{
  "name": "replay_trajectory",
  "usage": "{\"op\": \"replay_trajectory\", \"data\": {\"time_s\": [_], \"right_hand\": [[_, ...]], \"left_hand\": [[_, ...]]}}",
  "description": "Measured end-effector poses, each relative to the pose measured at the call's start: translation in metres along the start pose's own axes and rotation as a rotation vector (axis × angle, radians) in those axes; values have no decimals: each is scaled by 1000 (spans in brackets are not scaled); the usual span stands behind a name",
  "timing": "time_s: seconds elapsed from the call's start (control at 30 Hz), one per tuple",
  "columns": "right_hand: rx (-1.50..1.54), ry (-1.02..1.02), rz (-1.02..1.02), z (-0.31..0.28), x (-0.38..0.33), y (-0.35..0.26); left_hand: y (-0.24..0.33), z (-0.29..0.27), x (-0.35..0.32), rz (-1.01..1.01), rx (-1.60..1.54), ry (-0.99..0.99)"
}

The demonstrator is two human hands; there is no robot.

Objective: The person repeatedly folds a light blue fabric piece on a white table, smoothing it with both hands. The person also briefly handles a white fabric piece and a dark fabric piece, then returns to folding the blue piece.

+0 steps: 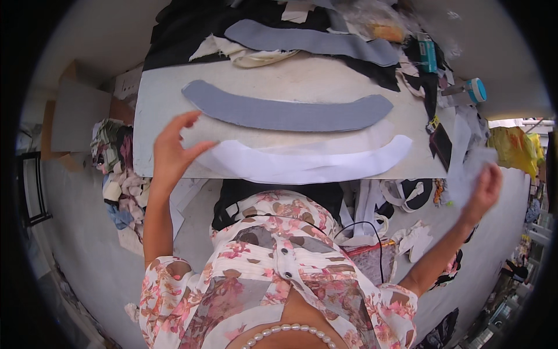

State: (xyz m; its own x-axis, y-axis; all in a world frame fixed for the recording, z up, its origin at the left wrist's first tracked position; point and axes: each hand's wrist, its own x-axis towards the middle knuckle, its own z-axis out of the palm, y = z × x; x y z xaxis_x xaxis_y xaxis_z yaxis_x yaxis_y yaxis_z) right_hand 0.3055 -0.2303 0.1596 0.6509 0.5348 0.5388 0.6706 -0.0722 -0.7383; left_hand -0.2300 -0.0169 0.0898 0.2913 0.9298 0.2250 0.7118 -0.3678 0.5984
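A curved white strip (325, 166) lies along the near edge of the table, its middle somewhat smeared. Just beyond it rests a curved blue-grey fabric piece (285, 114) with pointed ends. My left hand (173, 148) hovers at the left ends of both, thumb and fingers apart with nothing between them; the thumb is close to the white strip's tip. Out past the table's right side, my right hand (487, 187) is raised, its fingers closed on a thin, translucent whitish sheet (468, 174) that is blurred by motion.
Another blue-grey curved piece (308, 43) lies at the back over black cloth (186, 35) and cream fabric (250, 53). A dark phone-like object (440, 142) and a clear blue-lidded container (475, 91) are at the right. Fabric scraps (125, 186) pile up left of the table (157, 116).
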Motion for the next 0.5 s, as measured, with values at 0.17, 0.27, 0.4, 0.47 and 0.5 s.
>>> {"op": "replay_trajectory", "data": {"time_s": [0.17, 0.27, 0.4, 0.47, 0.5], "right_hand": [[490, -628, -5, 142, -45, -83], [794, -856, 138, 193, -64, -117], [811, -948, 125, 215, -79, -128], [752, -969, 105, 219, -84, -128], [729, -990, 93, 220, -85, -128]], "left_hand": [[51, 36, 1, -102, -697, -475], [94, 86, -11, -88, -963, -891], [118, 98, -14, -146, -1287, -556], [112, 94, -3, -261, -1341, -435], [108, 93, 5, -318, -1365, -370]]}}
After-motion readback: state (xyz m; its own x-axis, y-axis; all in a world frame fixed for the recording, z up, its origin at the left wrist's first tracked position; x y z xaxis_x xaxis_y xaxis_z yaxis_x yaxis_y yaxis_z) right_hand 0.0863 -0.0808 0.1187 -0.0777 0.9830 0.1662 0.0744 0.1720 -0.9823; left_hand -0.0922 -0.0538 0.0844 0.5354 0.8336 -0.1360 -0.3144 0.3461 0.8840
